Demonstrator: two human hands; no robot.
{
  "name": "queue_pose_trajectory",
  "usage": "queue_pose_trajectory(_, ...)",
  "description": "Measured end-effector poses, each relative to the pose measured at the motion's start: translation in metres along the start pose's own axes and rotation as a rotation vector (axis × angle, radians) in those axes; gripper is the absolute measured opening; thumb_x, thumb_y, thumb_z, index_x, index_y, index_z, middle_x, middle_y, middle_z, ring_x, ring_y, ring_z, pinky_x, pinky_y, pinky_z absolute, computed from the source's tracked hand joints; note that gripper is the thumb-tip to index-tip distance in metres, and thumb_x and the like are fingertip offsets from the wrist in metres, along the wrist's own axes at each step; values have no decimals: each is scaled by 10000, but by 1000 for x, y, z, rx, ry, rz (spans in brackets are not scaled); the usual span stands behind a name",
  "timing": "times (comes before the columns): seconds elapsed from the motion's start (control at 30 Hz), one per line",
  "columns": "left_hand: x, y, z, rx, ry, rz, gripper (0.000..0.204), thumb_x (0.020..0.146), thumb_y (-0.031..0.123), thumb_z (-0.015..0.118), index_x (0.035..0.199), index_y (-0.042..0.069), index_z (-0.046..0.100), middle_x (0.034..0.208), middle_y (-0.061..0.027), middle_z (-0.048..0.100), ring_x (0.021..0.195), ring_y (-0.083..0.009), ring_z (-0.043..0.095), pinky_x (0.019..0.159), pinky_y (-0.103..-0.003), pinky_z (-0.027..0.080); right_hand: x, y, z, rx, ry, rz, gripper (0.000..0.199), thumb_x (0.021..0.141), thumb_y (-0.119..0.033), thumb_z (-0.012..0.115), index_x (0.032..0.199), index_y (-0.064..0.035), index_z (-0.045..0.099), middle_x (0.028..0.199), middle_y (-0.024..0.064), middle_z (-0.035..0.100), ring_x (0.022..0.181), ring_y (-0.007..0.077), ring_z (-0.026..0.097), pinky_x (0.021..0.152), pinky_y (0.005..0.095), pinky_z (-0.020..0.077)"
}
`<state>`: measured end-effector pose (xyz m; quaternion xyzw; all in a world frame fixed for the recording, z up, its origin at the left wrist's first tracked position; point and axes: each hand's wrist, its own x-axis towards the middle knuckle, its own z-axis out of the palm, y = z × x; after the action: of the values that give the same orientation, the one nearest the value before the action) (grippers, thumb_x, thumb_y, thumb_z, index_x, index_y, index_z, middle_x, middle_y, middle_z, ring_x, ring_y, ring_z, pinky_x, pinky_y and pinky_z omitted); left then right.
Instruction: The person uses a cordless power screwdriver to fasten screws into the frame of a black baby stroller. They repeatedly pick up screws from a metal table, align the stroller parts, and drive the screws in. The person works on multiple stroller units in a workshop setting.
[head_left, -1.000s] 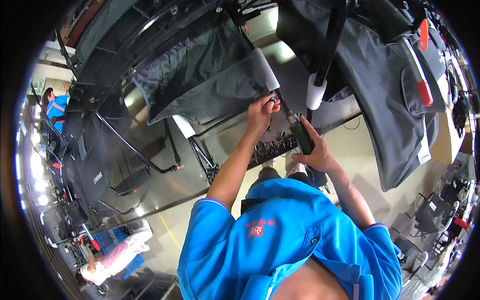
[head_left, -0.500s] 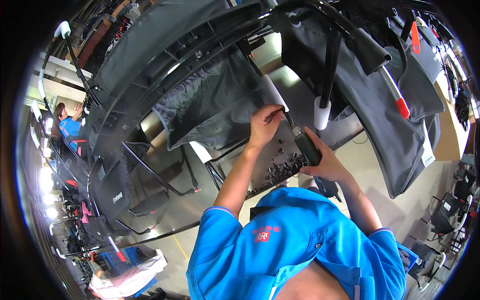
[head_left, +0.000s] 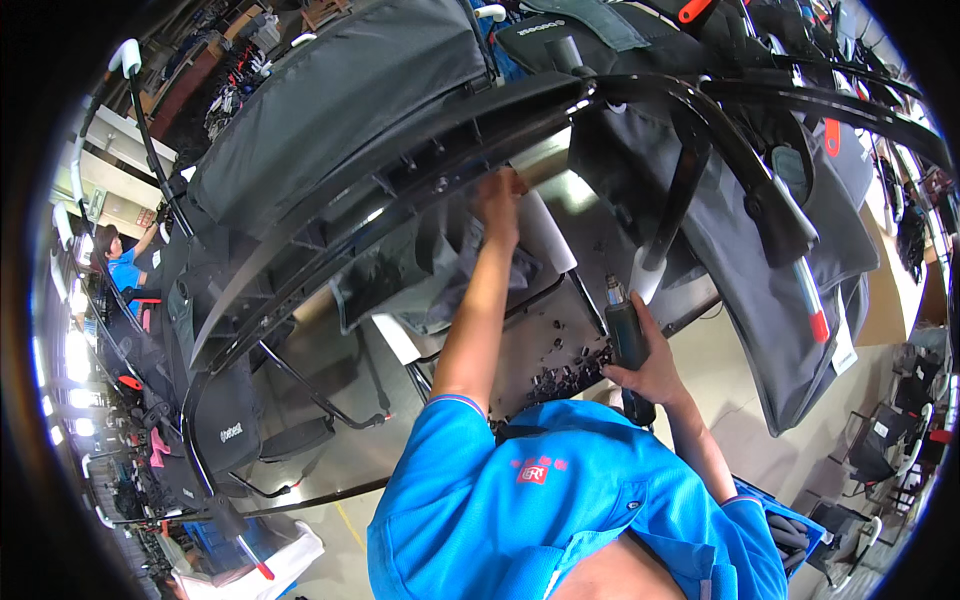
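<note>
My right hand (head_left: 655, 368) is wrapped round a dark green electric screwdriver (head_left: 626, 335), its metal tip pointing up beside a white sleeve (head_left: 648, 275) on a black tube. My left hand (head_left: 500, 200) reaches up to the underside of a large curved black frame (head_left: 400, 170). It is smeared by motion, so its fingers cannot be made out. Next to it, a second white sleeve (head_left: 545, 232) covers part of another tube. Dark grey fabric (head_left: 420, 255) hangs just left of that arm. Small black parts (head_left: 565, 378) lie scattered on the metal table (head_left: 350, 445) near my body.
More dark fabric (head_left: 740, 270) drapes from the frame on the right, near a red-tipped tube (head_left: 818, 325). A blue crate (head_left: 800, 530) stands at the lower right. A co-worker in blue (head_left: 125, 270) is at the far left. A cardboard box (head_left: 900, 285) is at the right.
My left hand has moved up and away from the screwdriver tip to the frame. The screwdriver has drawn back from the left white sleeve and stands more upright. The curved frame has shifted in view.
</note>
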<state>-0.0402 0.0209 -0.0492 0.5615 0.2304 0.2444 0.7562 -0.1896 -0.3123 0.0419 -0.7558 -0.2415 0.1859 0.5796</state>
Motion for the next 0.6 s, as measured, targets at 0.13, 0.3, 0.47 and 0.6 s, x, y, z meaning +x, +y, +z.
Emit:
queue_pose_trajectory(0.13,43,-17,56,-765,-194,-210,235,973,339,595,1021,111,621,976,-50,687,796,-213,666,642,-334,507,7,4,2,-39,-12,-12,1122,638,-172,843,1565,-120,214,1395,167,491,1213,247,522,1049,338,391)
queue_pose_trajectory(0.3,56,-22,56,-1022,-164,-240,204,985,350,577,954,152,616,810,28,634,671,-167,599,659,-359,509,12,10,3,104,34,75,1121,637,-195,844,1563,-107,218,1355,164,520,1182,248,536,1030,340,404)
queue_pose_trajectory(0.47,9,-15,18,-365,-75,142,199,995,301,559,1015,112,618,887,-19,638,748,-178,606,728,-347,504,24,16,6,126,47,77,1117,647,-204,846,1563,-99,217,1330,158,542,1148,238,554,1005,337,421)
queue_pose_trajectory(0.6,-4,25,8,332,64,413,225,1006,255,538,1091,63,620,998,-81,656,851,-201,631,799,-331,502,35,19,6,138,27,46,1118,655,-216,859,1561,-83,218,1382,151,500,1165,202,539,991,327,431)
